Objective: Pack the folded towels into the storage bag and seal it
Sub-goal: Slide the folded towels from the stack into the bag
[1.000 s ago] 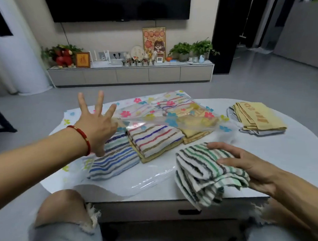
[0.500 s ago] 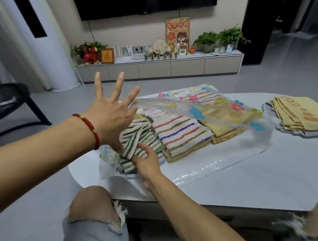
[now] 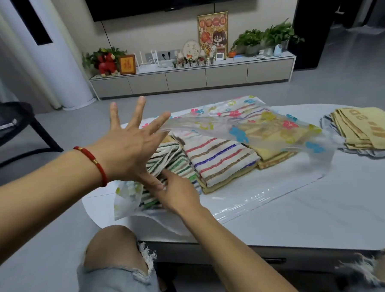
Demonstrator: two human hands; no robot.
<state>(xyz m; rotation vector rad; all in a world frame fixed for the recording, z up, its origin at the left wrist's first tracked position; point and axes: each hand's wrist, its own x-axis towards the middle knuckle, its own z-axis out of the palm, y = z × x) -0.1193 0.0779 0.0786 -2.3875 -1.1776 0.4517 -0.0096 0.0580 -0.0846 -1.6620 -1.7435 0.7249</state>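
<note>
On the tabletop [image 3: 324, 210], the left hand [image 3: 129, 153], fingers spread apart, lifts the bag [image 3: 237, 130] flap. The right hand [image 3: 178, 191] pushes the green towel [image 3: 174, 160] inside, beside the striped towel [image 3: 219, 158]; its grip is hidden. More towels [image 3: 364, 130] lie outside the bag, well apart.

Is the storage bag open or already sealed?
Open. The left hand lifts the storage bag top layer, and the right hand reaches inside.

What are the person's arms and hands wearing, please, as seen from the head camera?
Both forearms are bare, with no sleeves or gloves. The left hand has a red cord bracelet with small gold beads at its wrist. The right hand shows no jewellery.
</note>
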